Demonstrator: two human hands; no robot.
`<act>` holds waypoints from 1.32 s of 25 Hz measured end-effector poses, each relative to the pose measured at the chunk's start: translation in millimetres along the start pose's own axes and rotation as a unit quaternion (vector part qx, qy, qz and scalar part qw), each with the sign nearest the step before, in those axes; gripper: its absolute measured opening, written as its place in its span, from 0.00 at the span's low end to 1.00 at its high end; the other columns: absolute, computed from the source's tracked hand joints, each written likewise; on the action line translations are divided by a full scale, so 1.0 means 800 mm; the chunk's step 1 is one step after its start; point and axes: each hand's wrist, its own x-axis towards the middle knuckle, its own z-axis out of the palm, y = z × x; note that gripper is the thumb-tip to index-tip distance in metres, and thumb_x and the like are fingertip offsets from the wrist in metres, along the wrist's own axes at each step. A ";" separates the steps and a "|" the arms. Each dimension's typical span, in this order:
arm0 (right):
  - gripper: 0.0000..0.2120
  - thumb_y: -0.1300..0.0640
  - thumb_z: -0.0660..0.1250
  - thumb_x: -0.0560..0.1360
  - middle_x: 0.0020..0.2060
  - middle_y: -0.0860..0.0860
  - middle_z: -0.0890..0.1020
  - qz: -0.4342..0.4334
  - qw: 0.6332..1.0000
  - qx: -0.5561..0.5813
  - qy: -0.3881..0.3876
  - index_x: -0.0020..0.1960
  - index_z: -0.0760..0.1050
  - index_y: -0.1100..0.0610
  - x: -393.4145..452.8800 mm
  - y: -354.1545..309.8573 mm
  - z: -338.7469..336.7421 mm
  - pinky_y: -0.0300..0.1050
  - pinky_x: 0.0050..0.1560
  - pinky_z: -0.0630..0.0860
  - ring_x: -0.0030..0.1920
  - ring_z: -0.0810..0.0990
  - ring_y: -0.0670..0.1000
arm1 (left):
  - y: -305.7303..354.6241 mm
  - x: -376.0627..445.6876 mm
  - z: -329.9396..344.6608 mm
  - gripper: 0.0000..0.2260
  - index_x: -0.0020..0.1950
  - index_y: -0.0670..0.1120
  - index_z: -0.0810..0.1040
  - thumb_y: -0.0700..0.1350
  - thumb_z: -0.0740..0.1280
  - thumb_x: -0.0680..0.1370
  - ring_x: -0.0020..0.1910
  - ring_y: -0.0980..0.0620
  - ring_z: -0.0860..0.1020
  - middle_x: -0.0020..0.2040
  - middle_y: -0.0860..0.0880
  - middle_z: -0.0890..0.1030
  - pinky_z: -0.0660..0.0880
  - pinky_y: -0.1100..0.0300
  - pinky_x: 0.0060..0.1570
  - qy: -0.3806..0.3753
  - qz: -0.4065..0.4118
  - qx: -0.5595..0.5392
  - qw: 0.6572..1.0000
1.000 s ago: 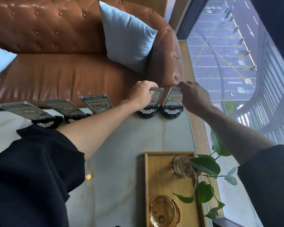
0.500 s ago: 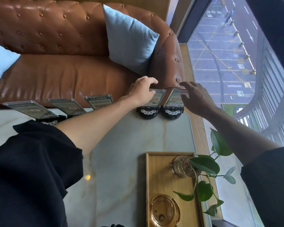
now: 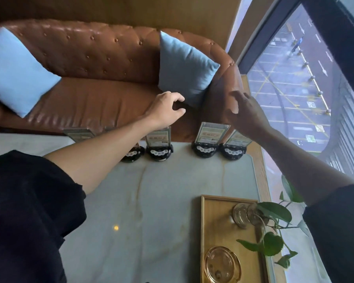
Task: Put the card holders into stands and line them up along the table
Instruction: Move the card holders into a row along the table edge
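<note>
Clear holders (image 3: 212, 132) stand upright in black stands (image 3: 204, 149) below both empty hands (left (image 3: 165, 108) loosely curled, right (image 3: 246, 113) spread), right nearer the end pair.

Sofa (image 3: 94, 103): tan-brown leather, button-tufted. Cushions (image 3: 184, 68): pale blue. Worktop (image 3: 161, 201): grey marble w/ rusty veins. Stands (image 3: 204, 150): black, white buttons. Tray (image 3: 217, 225): honey wood. Sleeves (image 3: 25, 211): black (both).

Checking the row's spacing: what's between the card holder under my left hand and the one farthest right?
One more card holder in its black stand, seen in the head view, beside the rightmost holder.
</note>
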 end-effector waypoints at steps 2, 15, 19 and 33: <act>0.24 0.53 0.65 0.73 0.61 0.59 0.77 -0.019 1.000 -0.003 -0.006 0.68 0.70 0.56 0.004 -0.041 0.013 0.56 0.64 0.69 0.63 0.74 0.62 | -0.025 -0.015 -0.022 0.17 0.62 0.47 0.81 0.48 0.71 0.75 0.60 0.47 0.79 0.59 0.45 0.82 0.73 0.56 0.62 0.004 -0.015 0.002 1.000; 0.25 0.57 0.65 0.76 0.65 0.55 0.77 -0.082 0.967 -0.092 -0.224 0.72 0.67 0.53 0.006 -0.163 0.165 0.53 0.62 0.72 0.63 0.76 0.59 | -0.150 -0.060 -0.051 0.18 0.65 0.49 0.80 0.47 0.72 0.75 0.61 0.48 0.78 0.61 0.48 0.82 0.71 0.59 0.56 -0.078 -0.047 0.034 0.995; 0.12 0.59 0.60 0.78 0.53 0.58 0.83 -0.083 0.974 -0.102 -0.183 0.60 0.76 0.54 0.009 -0.161 0.179 0.50 0.49 0.74 0.52 0.80 0.63 | -0.143 -0.048 -0.028 0.12 0.58 0.52 0.83 0.46 0.70 0.75 0.56 0.46 0.80 0.55 0.50 0.85 0.75 0.50 0.57 -0.133 -0.002 0.099 0.986; 0.12 0.61 0.60 0.78 0.47 0.58 0.85 -0.106 0.975 -0.134 -0.143 0.58 0.77 0.54 0.027 -0.081 0.145 0.51 0.47 0.73 0.48 0.82 0.63 | -0.093 -0.001 0.024 0.11 0.54 0.46 0.85 0.37 0.67 0.76 0.49 0.45 0.82 0.49 0.46 0.86 0.76 0.56 0.46 -0.105 0.045 0.039 0.993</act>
